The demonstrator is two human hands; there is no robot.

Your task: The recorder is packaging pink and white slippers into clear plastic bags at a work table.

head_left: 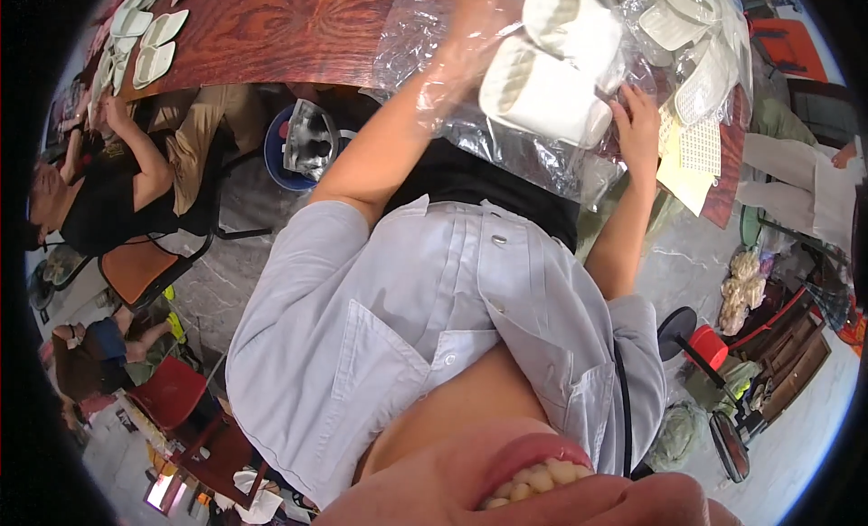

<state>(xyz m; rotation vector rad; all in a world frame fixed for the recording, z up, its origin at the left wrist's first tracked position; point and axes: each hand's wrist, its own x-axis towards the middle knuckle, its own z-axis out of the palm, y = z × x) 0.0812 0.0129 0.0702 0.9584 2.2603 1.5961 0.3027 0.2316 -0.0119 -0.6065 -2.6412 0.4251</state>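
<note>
two hands (639, 123), two nearest slippers (547, 96), one blue bucket (274, 155)

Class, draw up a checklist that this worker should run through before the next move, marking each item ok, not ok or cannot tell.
1. Right hand at the pair of white slip-on slippers: ok, its fingers are by the nearer slipper's edge.
2. Left hand sharply visible: not ok, it is blurred near the picture's top edge.
3. Both slippers of the pair together: ok, they lie next to each other.
4. Pair fully inside the clear, crinkled plastic film: cannot tell, the film's opening is unclear.
5. Yellow paper sheets away from the pair: ok, they lie beyond the right hand.
</note>
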